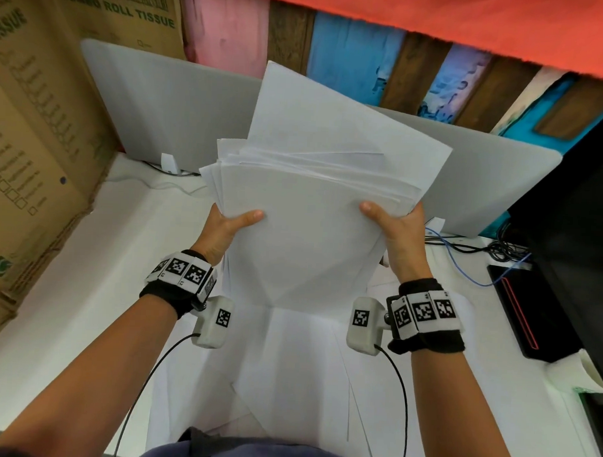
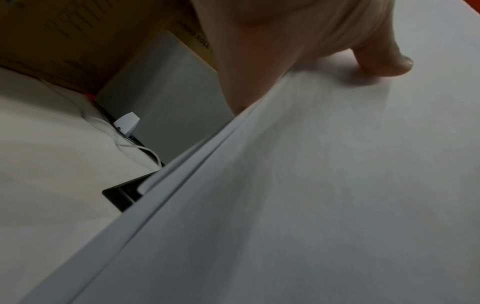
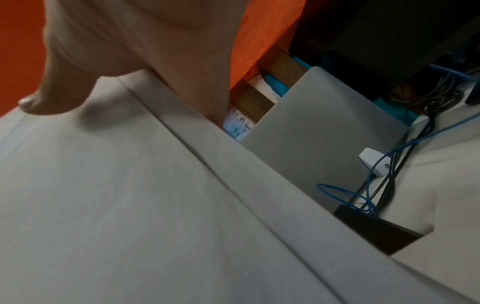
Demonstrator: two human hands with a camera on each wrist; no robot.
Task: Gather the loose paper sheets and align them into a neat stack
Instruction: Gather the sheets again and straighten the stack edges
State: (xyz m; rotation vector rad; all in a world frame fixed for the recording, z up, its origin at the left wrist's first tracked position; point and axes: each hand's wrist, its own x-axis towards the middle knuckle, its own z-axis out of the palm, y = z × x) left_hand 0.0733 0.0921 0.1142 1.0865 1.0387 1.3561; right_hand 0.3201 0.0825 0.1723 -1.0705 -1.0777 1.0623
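A thick bundle of white paper sheets [image 1: 310, 228] is held upright above the desk, its top edges uneven and one sheet [image 1: 331, 120] sticking up higher at the back. My left hand [image 1: 228, 225] grips its left edge, thumb on the front sheet. My right hand [image 1: 396, 228] grips the right edge the same way. The fingers behind the bundle are hidden. In the left wrist view my thumb [image 2: 384, 61] presses on the paper [image 2: 311, 185]. In the right wrist view the thumb [image 3: 52, 96] lies on the paper [image 3: 130, 205]. More loose sheets [image 1: 288, 364] lie flat on the desk below.
The white desk [image 1: 86, 272] has a cardboard box [image 1: 40, 133] at left, grey partition panels [image 1: 167, 111] behind, and cables [image 1: 480, 248] with a black monitor [image 1: 573, 237] and black device [image 1: 530, 304] at right.
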